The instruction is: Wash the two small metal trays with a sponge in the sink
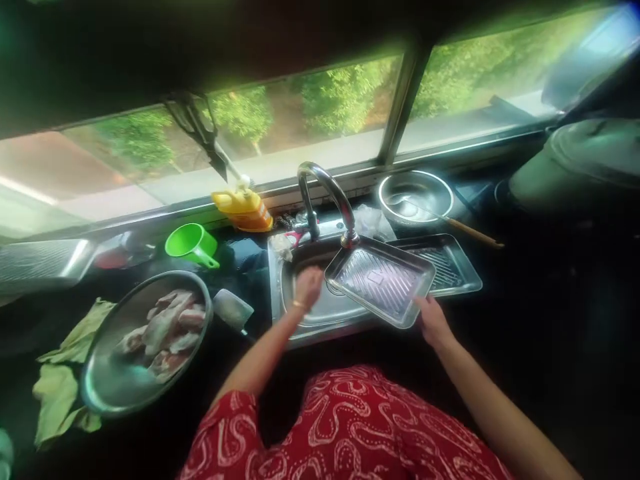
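Tray under the tap

In the head view, the right hand gripped the tray, partly over the sink; whether the left hand held anything there, one could not tell; the step seemed positioning; the next move called for a steady right grip.

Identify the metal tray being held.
The tray under the faucet: the right hand holds its edge. The other tray, partly hidden behind it, has no hand on it.

green cup | yellow bottle near window | meat in large bowl | crumpled cloth
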A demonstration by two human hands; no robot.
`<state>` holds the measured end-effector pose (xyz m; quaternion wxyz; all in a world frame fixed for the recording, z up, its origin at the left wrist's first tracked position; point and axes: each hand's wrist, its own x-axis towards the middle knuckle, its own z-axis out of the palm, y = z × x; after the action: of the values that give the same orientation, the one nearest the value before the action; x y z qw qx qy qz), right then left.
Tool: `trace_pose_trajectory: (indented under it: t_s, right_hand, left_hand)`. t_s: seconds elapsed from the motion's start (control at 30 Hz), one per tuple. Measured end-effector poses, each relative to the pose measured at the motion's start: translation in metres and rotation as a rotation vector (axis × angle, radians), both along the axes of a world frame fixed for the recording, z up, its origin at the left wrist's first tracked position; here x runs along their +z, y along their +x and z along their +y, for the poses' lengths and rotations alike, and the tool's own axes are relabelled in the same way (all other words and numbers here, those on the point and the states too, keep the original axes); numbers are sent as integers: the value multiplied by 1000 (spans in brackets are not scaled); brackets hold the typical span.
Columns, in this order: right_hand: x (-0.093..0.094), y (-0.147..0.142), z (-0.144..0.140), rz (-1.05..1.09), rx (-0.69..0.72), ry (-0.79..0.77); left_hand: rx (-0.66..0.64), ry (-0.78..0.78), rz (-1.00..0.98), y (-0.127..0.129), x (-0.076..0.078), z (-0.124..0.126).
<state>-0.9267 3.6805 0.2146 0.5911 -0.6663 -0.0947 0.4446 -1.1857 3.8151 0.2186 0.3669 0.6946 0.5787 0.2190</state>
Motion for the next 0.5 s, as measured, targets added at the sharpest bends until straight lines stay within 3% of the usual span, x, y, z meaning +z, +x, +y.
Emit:
trace_pose_trajectory:
  t_s: [0.07,0.1,0.17,0.23,0.3,0.37,0.43,0.5]
  right_hand:
    - [8,8,0,-29,-17,-16]
    - [12,8,0,-55,-22,-11]
    - [19,4,1,-138,-34,10]
    - [26,-1,4,-207,-48,36]
    - [31,-5,7,-191,-56,56]
    - [36,-6,11,-106,-69,55]
    - [41,-6,17,7,-89,20]
    - [47,-5,27,113,-93,-20]
  left_hand:
    - [-58,324,192,-22,11,65]
    - [-98,407,269,-30,14,94]
    - [-172,466,383,-41,14,141]
    - [-199,464,474,-51,9,168]
    - [-181,483,542,-57,2,174]
    - [-149,523,568,-54,-5,163]
    - [-196,497,524,-33,-13,141]
    - [-311,330,402,4,-24,113]
